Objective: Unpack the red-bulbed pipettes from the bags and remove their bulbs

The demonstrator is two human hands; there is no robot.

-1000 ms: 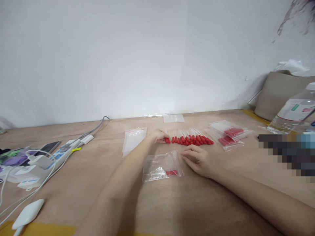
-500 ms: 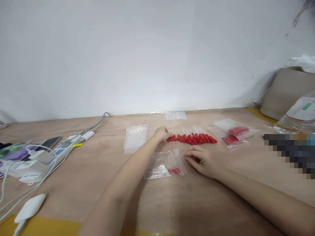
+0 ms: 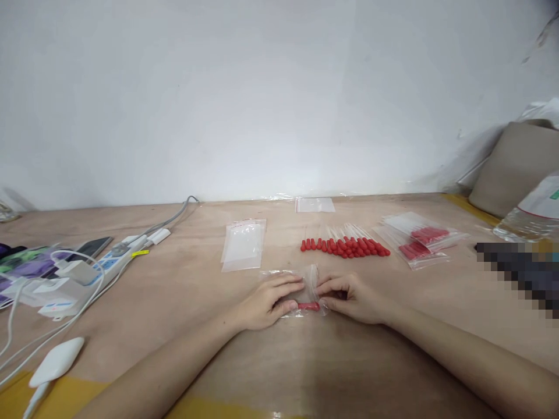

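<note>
Both hands are working a small clear bag (image 3: 301,289) lying flat on the worktop (image 3: 305,361), with red-capped droppers (image 3: 308,306) inside. The left hand (image 3: 266,302) is pinning the bag, fingers flat; the right hand (image 3: 353,298) is pinching its edge in a narrow grip. Better keep the bag flat while pressing along the seal.

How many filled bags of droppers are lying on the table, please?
3: two filled bags overlap at the right of the loose droppers, and one bag with a red-tipped dropper lies between both hands.
</note>
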